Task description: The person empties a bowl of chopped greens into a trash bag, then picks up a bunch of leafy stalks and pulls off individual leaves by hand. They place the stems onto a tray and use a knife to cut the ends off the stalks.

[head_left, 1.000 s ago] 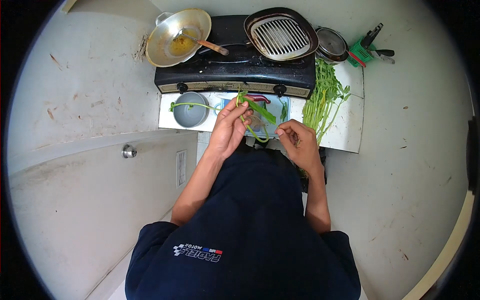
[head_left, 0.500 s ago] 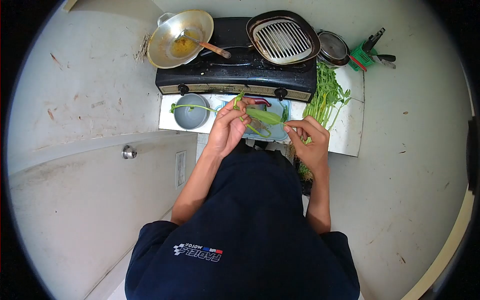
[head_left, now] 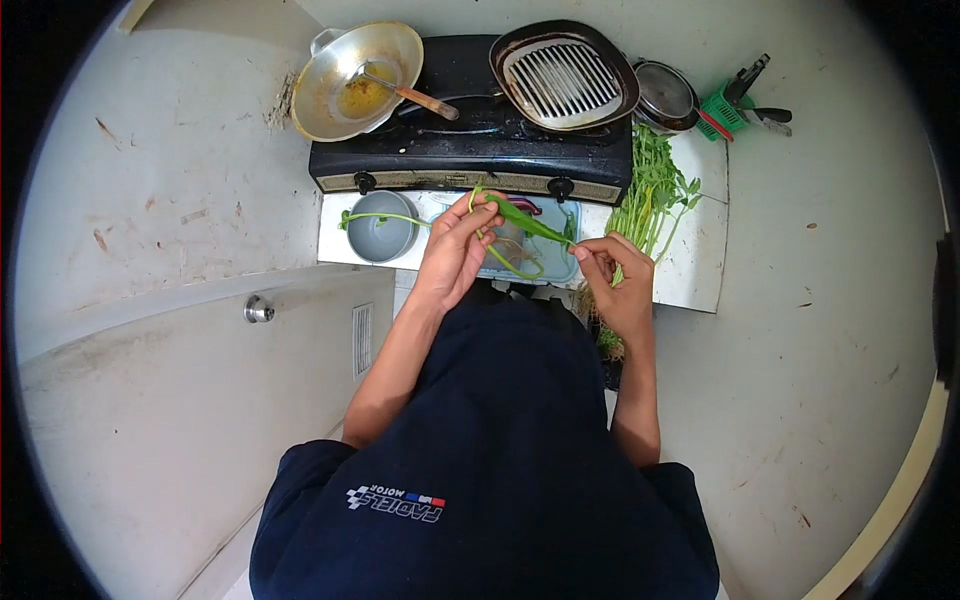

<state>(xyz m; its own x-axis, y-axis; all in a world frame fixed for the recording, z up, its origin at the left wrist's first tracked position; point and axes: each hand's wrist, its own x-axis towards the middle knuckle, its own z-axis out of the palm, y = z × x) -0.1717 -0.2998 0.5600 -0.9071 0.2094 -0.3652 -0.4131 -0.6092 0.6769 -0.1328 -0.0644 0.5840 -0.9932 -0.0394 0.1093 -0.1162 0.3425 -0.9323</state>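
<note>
A long green stem of a leafy vegetable (head_left: 395,215) that looks like water spinach runs through my left hand (head_left: 460,248), whose fingers are closed around it. One end of that stem reaches left over a grey bowl (head_left: 380,243), while another part loops down below my fingers. Between my hands stretches a narrow green leaf (head_left: 535,225), seen nearly edge-on. My right hand (head_left: 622,285) pinches the leaf's tip between thumb and finger. Beneath both hands lies a light blue tray (head_left: 562,270), with a red chili (head_left: 522,205) partly visible on it.
A black two-burner stove (head_left: 470,165) stands behind, carrying a wok (head_left: 405,60) with a wooden-handled utensil (head_left: 430,102) and a grill pan (head_left: 510,45). To the right are a bunch of greens (head_left: 650,190), a lidded pot (head_left: 665,92) and a green basket (head_left: 722,112) holding knives.
The leaf has turned from broad side up to nearly edge-on, folded or twisted narrow. Both hands stay in almost the same place, still holding the stem and the leaf tip.
</note>
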